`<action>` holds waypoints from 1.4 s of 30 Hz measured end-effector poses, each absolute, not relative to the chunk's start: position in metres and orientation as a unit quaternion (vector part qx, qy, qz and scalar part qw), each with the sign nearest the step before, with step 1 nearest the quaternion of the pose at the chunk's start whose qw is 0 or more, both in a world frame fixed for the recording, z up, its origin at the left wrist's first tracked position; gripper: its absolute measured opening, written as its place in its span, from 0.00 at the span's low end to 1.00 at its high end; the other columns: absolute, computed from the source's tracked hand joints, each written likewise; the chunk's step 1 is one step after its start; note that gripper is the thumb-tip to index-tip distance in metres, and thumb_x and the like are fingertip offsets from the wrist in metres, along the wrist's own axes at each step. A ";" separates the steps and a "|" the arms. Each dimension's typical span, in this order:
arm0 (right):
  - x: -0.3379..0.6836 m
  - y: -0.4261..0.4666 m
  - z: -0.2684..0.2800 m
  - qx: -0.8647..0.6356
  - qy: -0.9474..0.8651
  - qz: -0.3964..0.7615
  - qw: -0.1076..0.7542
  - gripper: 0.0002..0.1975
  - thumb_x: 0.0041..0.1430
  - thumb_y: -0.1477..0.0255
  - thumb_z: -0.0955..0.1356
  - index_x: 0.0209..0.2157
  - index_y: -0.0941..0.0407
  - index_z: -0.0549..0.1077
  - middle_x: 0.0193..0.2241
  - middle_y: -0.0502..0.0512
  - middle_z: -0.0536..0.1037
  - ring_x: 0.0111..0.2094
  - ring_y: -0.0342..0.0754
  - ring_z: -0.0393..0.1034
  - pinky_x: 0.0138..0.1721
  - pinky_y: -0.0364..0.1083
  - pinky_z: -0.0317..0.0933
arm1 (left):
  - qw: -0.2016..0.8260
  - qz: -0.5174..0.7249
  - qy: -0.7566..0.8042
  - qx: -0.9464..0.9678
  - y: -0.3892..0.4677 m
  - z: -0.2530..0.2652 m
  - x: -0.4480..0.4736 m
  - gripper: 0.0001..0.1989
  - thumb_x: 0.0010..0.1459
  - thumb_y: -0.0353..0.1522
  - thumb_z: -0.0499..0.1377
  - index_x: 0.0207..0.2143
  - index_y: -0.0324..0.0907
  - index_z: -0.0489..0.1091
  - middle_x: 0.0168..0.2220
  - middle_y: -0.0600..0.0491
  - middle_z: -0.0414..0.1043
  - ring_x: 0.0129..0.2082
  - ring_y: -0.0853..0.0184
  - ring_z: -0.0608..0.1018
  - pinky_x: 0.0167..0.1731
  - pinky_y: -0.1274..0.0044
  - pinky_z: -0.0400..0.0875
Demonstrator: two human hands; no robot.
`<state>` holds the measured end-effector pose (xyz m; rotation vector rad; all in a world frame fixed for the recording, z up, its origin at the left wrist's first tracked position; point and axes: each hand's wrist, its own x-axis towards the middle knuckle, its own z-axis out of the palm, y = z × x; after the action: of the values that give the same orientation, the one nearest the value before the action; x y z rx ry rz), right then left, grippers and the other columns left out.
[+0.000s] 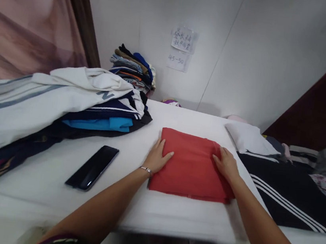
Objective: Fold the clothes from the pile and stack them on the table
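A folded red garment (190,165) lies as a flat, roughly square bundle on the white table (121,208). At its left edge is my left hand (158,157), thumb on top and fingers along the side, loosely gripping the edge. My right hand (226,164) grips the right edge in a similar way, its thumb resting on the cloth. The undersides of the fingers are hidden. A black phone (93,167) lies on the table to the left of my left hand.
Piled clothes, with a white striped garment (64,93) on top, cover the left side. A folded clothes stack (132,70) stands at the back against the wall. To the right lie black striped clothing (288,194) and a white folded cloth (247,138). Handwritten notes (181,46) hang on the wall.
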<state>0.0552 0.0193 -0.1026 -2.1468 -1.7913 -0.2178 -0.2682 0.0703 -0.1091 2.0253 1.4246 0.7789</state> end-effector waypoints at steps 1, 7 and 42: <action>0.045 0.021 -0.100 -0.725 -0.656 -0.088 0.193 0.29 0.62 0.61 0.60 0.61 0.60 0.58 0.59 0.69 0.63 0.60 0.61 0.57 0.55 0.58 0.56 | 0.270 0.280 0.531 0.753 0.069 -0.108 -0.268 0.38 0.58 0.46 0.53 0.64 0.33 0.51 0.67 0.38 0.45 0.67 0.56 0.51 0.64 0.67 0.48; -0.021 0.030 -0.102 -0.645 -0.749 -0.022 0.151 0.33 0.64 0.52 0.54 0.65 0.54 0.53 0.67 0.59 0.50 0.67 0.57 0.39 0.63 0.62 0.39 | 0.254 0.245 0.549 0.757 0.065 -0.106 -0.268 0.39 0.59 0.46 0.51 0.65 0.33 0.48 0.67 0.39 0.45 0.66 0.56 0.52 0.62 0.67 0.50; -0.122 0.141 -0.107 -0.636 -0.747 0.177 0.075 0.38 0.63 0.48 0.51 0.66 0.56 0.47 0.67 0.59 0.45 0.68 0.54 0.34 0.64 0.59 0.29 | 0.512 0.405 0.546 0.524 0.100 -0.129 -0.273 0.25 0.52 0.29 0.61 0.54 0.38 0.66 0.50 0.44 0.74 0.48 0.62 0.77 0.48 0.73 0.71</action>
<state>-0.1219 0.1408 -0.1073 -1.9079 -2.2418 0.5306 -0.2734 0.1001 -0.1290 1.2604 1.3146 0.9752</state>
